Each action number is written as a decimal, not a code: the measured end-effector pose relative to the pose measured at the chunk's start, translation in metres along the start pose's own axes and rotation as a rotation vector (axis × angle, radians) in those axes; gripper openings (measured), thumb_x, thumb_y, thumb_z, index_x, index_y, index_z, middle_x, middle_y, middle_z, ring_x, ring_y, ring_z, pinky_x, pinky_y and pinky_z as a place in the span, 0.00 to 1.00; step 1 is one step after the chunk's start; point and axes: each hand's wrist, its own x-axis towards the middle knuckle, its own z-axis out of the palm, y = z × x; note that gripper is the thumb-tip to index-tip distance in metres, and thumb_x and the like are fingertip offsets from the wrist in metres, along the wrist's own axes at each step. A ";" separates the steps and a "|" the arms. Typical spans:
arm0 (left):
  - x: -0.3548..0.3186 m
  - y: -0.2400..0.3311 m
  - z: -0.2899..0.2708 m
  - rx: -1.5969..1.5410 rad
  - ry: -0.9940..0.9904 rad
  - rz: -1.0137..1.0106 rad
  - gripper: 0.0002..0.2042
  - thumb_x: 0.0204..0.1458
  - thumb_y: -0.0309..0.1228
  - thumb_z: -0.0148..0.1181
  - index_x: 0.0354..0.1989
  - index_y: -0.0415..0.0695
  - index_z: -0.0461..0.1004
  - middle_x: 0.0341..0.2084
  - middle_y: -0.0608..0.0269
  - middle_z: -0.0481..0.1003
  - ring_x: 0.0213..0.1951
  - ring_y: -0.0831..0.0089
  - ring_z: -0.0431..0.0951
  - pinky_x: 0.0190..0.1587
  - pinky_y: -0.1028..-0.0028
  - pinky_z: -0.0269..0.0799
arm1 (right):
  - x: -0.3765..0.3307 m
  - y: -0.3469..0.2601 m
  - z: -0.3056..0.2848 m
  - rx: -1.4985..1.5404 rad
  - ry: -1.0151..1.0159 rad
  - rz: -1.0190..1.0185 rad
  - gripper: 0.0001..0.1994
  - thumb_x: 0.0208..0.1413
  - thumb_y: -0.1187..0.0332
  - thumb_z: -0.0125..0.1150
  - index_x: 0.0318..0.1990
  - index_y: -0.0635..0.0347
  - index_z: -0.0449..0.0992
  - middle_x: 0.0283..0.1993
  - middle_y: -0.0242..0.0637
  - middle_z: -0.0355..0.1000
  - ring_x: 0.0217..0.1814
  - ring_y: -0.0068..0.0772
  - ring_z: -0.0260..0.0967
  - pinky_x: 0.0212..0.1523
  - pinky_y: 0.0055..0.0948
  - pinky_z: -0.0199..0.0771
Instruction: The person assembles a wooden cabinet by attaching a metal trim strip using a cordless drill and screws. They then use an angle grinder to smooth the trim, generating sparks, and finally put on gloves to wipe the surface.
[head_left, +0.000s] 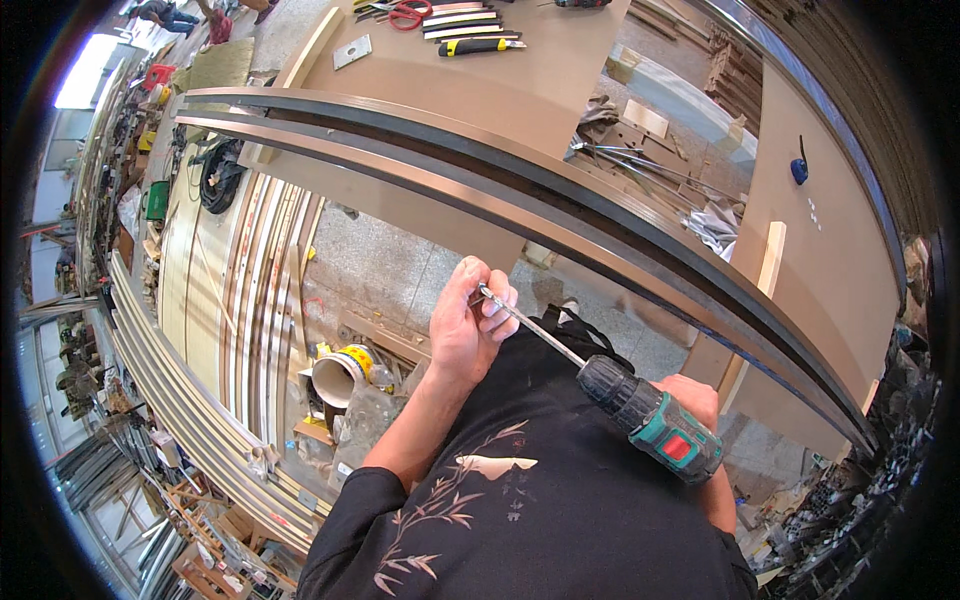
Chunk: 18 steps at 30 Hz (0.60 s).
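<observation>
One cordless drill (660, 425), one long bit (530, 325), two hands, one yellow utility knife (478, 46), one red scissors (408, 14), one metal plate (352, 51) on the worktop (520, 90).

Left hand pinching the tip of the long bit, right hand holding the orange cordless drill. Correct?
Not quite. In the head view the cordless drill is teal and black with a red patch, not orange. The left hand does pinch the long bit, and the right hand holds the drill.

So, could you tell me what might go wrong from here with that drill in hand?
The left hand pinches the tip of the long bit while the right hand grips the drill; an accidental trigger pull could probably twist or cut the fingers. The bit could also scratch the dark metal rail just ahead.
</observation>
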 end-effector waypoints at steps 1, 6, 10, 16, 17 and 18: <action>-0.001 0.000 0.001 0.044 -0.010 0.047 0.12 0.77 0.38 0.46 0.37 0.50 0.64 0.23 0.71 0.63 0.23 0.83 0.59 0.22 0.80 0.56 | 0.000 -0.001 0.002 -0.009 0.012 -0.008 0.14 0.43 0.71 0.78 0.40 0.61 0.86 0.28 0.35 0.78 0.29 0.36 0.78 0.33 0.33 0.76; -0.003 0.006 -0.001 0.156 -0.073 0.194 0.11 0.77 0.37 0.47 0.39 0.50 0.63 0.23 0.70 0.64 0.23 0.83 0.60 0.23 0.79 0.58 | 0.006 -0.010 0.001 0.010 0.002 0.006 0.15 0.42 0.72 0.77 0.40 0.61 0.87 0.28 0.36 0.79 0.29 0.37 0.78 0.33 0.33 0.76; -0.006 0.009 -0.001 0.179 -0.096 0.280 0.10 0.76 0.36 0.49 0.39 0.49 0.63 0.23 0.70 0.64 0.23 0.83 0.60 0.24 0.79 0.59 | 0.013 -0.015 0.002 -0.013 -0.010 -0.039 0.16 0.42 0.71 0.77 0.41 0.60 0.87 0.29 0.36 0.79 0.30 0.39 0.78 0.34 0.33 0.76; -0.004 0.022 0.018 0.091 0.028 0.266 0.12 0.75 0.39 0.52 0.36 0.52 0.61 0.22 0.73 0.60 0.22 0.83 0.57 0.23 0.78 0.55 | 0.049 -0.027 0.003 -0.197 0.038 -0.296 0.17 0.43 0.68 0.74 0.43 0.64 0.87 0.26 0.35 0.76 0.27 0.36 0.76 0.30 0.34 0.74; -0.002 0.028 0.020 0.075 -0.010 0.276 0.12 0.75 0.38 0.52 0.36 0.52 0.62 0.22 0.73 0.61 0.22 0.83 0.58 0.24 0.78 0.56 | 0.054 -0.029 0.004 -0.189 0.061 -0.311 0.17 0.43 0.68 0.74 0.42 0.64 0.87 0.26 0.35 0.76 0.26 0.37 0.76 0.30 0.34 0.74; 0.002 0.035 0.023 0.061 -0.050 0.287 0.12 0.76 0.37 0.52 0.36 0.52 0.62 0.22 0.74 0.61 0.23 0.83 0.58 0.25 0.78 0.57 | 0.060 -0.030 0.005 -0.181 0.086 -0.328 0.17 0.43 0.68 0.73 0.42 0.64 0.87 0.26 0.36 0.76 0.26 0.37 0.76 0.30 0.34 0.74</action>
